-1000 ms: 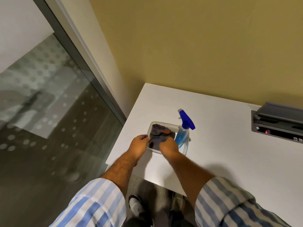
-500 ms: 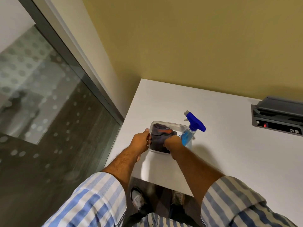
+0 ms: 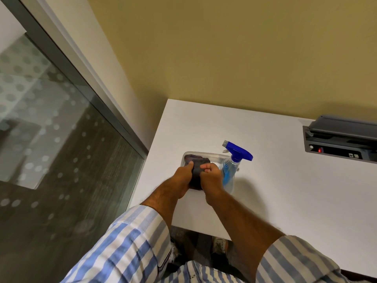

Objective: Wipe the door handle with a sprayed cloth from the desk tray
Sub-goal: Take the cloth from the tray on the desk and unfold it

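A clear plastic tray sits near the left edge of the white desk. A dark grey cloth is bunched between both hands over the tray, and more dark cloth lies in the tray behind it. My left hand grips the cloth's left side. My right hand is closed on its right side. A clear spray bottle with blue liquid and a blue trigger head stands at the tray's right end, touching my right hand's side. No door handle is in view.
A glass wall with a grey frame and dotted film runs along the left, close to the desk's edge. A dark recessed power box sits in the desk at far right. A yellow wall stands behind the desk.
My left hand has moved from the tray's edge onto the cloth. Both hands have closed on the cloth and lifted it a little toward me. The camera has come closer.
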### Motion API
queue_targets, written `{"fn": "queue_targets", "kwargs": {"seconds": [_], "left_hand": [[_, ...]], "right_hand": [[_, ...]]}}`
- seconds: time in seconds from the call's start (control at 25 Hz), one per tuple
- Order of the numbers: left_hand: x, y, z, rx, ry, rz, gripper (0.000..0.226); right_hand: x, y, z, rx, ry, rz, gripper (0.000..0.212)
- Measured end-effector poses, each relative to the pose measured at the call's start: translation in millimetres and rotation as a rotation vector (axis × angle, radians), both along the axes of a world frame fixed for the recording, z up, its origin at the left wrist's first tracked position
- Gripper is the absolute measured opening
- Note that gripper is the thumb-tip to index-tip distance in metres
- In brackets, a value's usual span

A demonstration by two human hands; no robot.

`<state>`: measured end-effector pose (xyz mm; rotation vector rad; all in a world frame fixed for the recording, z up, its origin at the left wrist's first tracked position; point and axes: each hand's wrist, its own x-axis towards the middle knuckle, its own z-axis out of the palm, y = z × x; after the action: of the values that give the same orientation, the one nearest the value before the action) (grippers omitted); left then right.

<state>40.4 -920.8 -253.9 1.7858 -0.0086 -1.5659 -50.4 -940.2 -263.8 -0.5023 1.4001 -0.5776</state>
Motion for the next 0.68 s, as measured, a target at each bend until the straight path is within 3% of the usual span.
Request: {"fn": "queue_targets", "kwargs": {"seconds": [0.08, 0.16, 0.32, 0.4, 0.52, 0.68], "left_hand": [[0, -2, -6, 0.001, -0.004, 0.02, 0.064], [3, -1, -13, -0.004, -0.009, 0.027, 0.067], [10, 8, -14, -0.116, 0.077, 0.05, 0.068], [18, 13, -8, -0.13, 0.207, 0.119, 0.068], [27, 21, 2, -0.138, 0.41, 0.135, 0.076], [26, 29, 10, -0.221, 0.271, 0.169, 0.057]], "right_hand": [[-2, 1, 2, -0.113, 0.082, 0.127, 0.013], [-2, 2, 9, -0.133, 0.052, 0.111, 0.019], [-4, -10, 17, 0.085, -0.16, 0.013, 0.028], [-13, -15, 26, 0.234, -0.287, -0.055, 0.036], [-28, -17, 31, 0.228, -0.344, -0.088, 0.026], [-35, -10, 32, 0.183, -0.387, -0.055, 0.026]]}}
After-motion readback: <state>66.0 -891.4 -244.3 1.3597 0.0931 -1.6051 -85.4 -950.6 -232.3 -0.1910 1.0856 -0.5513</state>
